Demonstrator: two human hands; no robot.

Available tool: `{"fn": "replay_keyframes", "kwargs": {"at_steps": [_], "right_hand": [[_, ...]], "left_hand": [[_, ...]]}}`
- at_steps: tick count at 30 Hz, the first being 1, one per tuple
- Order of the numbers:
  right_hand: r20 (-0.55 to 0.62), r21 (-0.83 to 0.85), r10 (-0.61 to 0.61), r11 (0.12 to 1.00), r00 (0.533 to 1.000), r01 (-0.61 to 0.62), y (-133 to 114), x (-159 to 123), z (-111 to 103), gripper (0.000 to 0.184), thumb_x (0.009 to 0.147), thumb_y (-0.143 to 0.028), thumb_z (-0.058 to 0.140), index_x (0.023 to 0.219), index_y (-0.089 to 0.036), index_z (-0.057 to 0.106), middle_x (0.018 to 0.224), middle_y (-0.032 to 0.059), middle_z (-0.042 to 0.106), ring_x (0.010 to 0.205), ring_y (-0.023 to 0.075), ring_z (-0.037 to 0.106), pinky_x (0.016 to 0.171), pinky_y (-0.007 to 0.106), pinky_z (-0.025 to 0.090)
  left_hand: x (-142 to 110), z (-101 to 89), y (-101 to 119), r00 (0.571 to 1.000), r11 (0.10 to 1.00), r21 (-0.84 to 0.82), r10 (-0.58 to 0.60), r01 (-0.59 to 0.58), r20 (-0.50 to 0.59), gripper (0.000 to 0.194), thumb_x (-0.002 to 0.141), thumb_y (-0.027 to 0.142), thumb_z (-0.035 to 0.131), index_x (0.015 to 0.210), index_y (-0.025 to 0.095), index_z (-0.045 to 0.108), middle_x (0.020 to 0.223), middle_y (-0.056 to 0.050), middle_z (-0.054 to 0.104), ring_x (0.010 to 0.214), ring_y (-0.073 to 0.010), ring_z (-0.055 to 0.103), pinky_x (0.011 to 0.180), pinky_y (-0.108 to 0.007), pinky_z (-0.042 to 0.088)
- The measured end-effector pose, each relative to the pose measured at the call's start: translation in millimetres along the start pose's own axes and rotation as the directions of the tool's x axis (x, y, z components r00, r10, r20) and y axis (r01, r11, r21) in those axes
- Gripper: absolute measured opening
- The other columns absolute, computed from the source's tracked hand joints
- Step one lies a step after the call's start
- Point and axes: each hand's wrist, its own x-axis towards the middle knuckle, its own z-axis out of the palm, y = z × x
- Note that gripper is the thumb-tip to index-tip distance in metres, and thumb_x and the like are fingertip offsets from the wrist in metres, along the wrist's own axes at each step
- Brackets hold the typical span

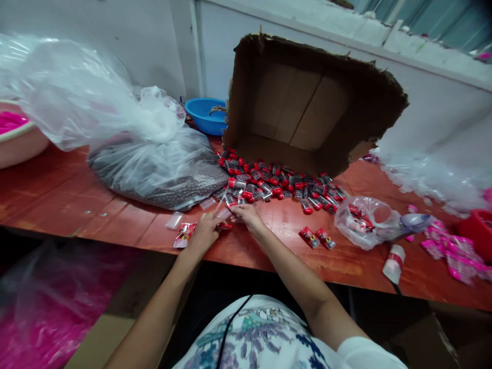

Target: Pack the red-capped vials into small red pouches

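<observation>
My left hand [207,230] is closed on a small clear and red plastic bag [223,211] at the table's front edge. The fingers of my right hand [248,216] pinch at the bag's other side; a bit of red shows at their tips, too small to name. Just beyond both hands spreads a pile of small clear bottles [284,182] with red caps and dark contents. Beside my left hand lie flat red printed bags [185,233] and a clear empty tube [175,220]. Two red packets [315,238] lie to the right of my right hand.
A torn cardboard box [307,107] lies tipped behind the pile. Left of it slumps a big plastic sack [161,169] of dark beads, near a blue basin [205,115]. On the right are a clear bag [365,223] with red packets, a white roll [394,264] and pink packets [455,251].
</observation>
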Motion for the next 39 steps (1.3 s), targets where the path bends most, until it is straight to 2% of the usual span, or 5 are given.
{"fn": "replay_keyframes", "kwargs": {"at_steps": [11,18,25,31,39], "right_hand": [[0.035,-0.241,-0.150,0.958,0.988,0.154,-20,-39,-29,0.020,0.070,-0.035,0.072,0.070,-0.015,0.070,0.050,-0.0047,0.054,0.046,0.0088,0.049,0.045,0.019,0.039],[0.116,-0.540,-0.564,0.655,0.817,0.529,-15,-59,-28,0.024,0.089,-0.039,0.051,0.096,-0.025,0.069,0.090,0.0005,0.069,0.086,0.0159,0.063,0.078,0.025,0.046],[-0.244,-0.779,-0.641,0.577,0.728,0.246,-2,-8,-97,0.021,0.086,-0.027,0.051,0.096,-0.015,0.064,0.100,0.0104,0.059,0.088,0.0208,0.057,0.081,0.033,0.044],[-0.164,-0.813,-0.650,0.515,0.742,0.271,6,9,-114,0.011,0.079,-0.020,0.057,0.085,-0.018,0.066,0.091,0.0083,0.060,0.091,0.0234,0.053,0.087,0.037,0.040],[-0.042,-0.729,-0.607,0.562,0.794,0.391,7,-6,-85,0.016,0.085,-0.028,0.051,0.086,-0.019,0.064,0.087,0.0046,0.065,0.082,0.0189,0.058,0.077,0.030,0.045]], "left_hand": [[-25,44.2,34,0.950,0.926,-0.334,0.066,-0.173,-0.306,0.018,0.083,0.020,0.058,0.096,0.022,0.071,0.122,-0.011,0.055,0.111,-0.0257,0.058,0.092,-0.043,0.050],[-27,53.0,43,0.927,0.893,-0.387,0.081,-0.231,-0.367,0.023,0.083,0.016,0.059,0.100,0.023,0.071,0.123,-0.010,0.053,0.110,-0.0244,0.059,0.095,-0.043,0.050],[-34,50.5,42,0.917,0.897,-0.398,0.021,-0.194,-0.399,0.024,0.084,0.015,0.057,0.101,0.023,0.071,0.126,-0.010,0.051,0.115,-0.0251,0.055,0.099,-0.044,0.047],[-36,53.4,37,0.917,0.903,-0.387,0.016,-0.184,-0.399,0.025,0.083,0.013,0.058,0.102,0.024,0.071,0.126,-0.009,0.050,0.112,-0.0236,0.056,0.099,-0.044,0.047],[-36,57.6,37,0.910,0.925,-0.321,0.055,-0.201,-0.412,0.023,0.082,0.015,0.060,0.101,0.023,0.071,0.126,-0.011,0.051,0.110,-0.0241,0.058,0.095,-0.043,0.050]]}}
